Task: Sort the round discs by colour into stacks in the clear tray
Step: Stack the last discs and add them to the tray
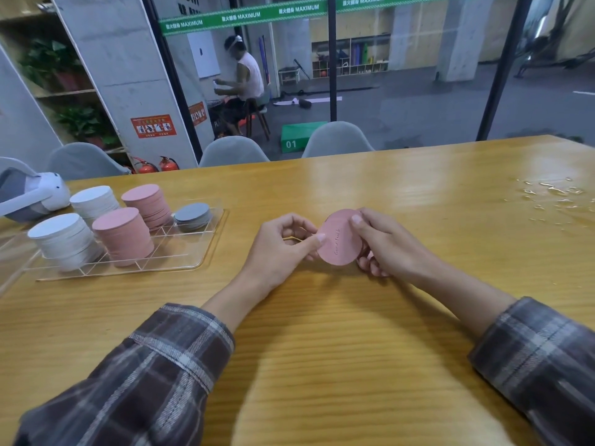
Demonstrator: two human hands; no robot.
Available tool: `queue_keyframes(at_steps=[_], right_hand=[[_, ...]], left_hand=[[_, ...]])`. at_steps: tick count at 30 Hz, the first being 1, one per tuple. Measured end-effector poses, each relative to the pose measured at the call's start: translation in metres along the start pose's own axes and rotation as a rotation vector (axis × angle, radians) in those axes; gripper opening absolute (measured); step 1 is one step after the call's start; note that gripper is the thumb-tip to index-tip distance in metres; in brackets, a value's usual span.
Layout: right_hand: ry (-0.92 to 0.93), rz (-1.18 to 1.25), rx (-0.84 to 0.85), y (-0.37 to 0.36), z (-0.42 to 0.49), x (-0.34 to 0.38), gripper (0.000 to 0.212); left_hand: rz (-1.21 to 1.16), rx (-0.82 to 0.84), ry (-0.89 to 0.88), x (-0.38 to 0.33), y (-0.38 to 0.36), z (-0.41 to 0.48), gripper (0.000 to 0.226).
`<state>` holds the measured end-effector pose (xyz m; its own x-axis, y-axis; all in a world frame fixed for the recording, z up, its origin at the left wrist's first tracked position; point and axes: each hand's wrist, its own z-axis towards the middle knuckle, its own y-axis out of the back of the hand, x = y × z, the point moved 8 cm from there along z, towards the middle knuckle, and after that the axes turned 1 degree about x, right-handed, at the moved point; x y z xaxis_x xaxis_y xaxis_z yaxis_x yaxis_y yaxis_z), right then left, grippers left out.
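Both hands hold a pink disc point(340, 240) above the middle of the wooden table. My left hand point(283, 249) pinches its left edge with the thumb on top. My right hand point(383, 243) grips its right edge, fingers curled under it. At the left stands the clear tray point(193, 259). In it are two white stacks point(66, 239) point(95, 201), two pink stacks point(124, 235) point(148, 202) and a low grey stack point(193, 215).
A white and grey headset point(30, 196) lies behind the tray at the far left. A crumpled clear film point(553, 194) lies at the table's far right. Grey chairs point(336, 140) stand behind the table's far edge, before a glass wall.
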<state>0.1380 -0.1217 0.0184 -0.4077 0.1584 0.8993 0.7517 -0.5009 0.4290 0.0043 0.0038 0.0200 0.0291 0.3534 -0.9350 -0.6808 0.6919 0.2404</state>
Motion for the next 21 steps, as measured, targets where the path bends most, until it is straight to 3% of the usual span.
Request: queue_keyframes(at_steps=[5, 11, 14, 21], right_hand=[[-0.006, 0.036, 0.028, -0.001, -0.001, 0.003, 0.038], [0.013, 0.097, 0.052, 0.002, 0.0, 0.002, 0.018], [0.071, -0.018, -0.011, 0.015, 0.001, 0.004, 0.018], [0.095, -0.256, -0.218, 0.062, 0.008, -0.01, 0.023]], left_hand=[[0.008, -0.073, -0.009, -0.005, -0.005, 0.001, 0.021], [0.007, -0.103, -0.013, -0.009, -0.011, 0.004, 0.019], [0.041, -0.115, -0.036, -0.01, -0.016, 0.007, 0.013], [0.539, 0.048, -0.229, -0.02, -0.054, 0.013, 0.017]])
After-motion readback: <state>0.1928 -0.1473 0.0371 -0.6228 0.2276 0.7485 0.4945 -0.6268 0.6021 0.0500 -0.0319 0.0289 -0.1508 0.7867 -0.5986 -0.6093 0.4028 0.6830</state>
